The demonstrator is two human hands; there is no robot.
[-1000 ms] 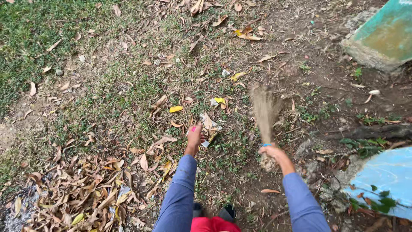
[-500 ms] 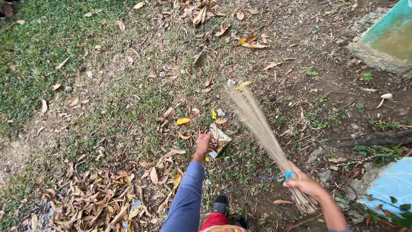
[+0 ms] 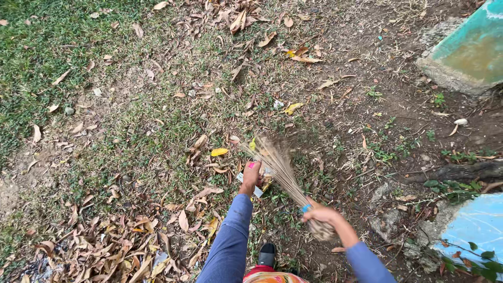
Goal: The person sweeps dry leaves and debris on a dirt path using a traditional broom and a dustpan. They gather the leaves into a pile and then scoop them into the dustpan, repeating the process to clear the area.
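My right hand (image 3: 320,216) grips the bound end of a stick broom (image 3: 277,165), whose blurred bristles fan out up and to the left over the ground. My left hand (image 3: 251,175) reaches down to the grass and holds a flat scrap of litter (image 3: 257,189) with pale and pink parts. Both arms wear blue sleeves. A yellow leaf (image 3: 219,152) lies just left of the left hand. A black shoe (image 3: 267,254) shows at the bottom between my arms.
A heap of dry brown leaves (image 3: 110,249) fills the lower left. Scattered leaves lie over patchy grass and bare soil. A teal concrete block (image 3: 469,50) stands at the upper right, a blue slab (image 3: 474,225) at the lower right, a dark branch (image 3: 461,172) between them.
The broom has swung left and its bristles now sit close beside my left hand. My right hand has moved left and slightly up. My left hand stays low on the litter.
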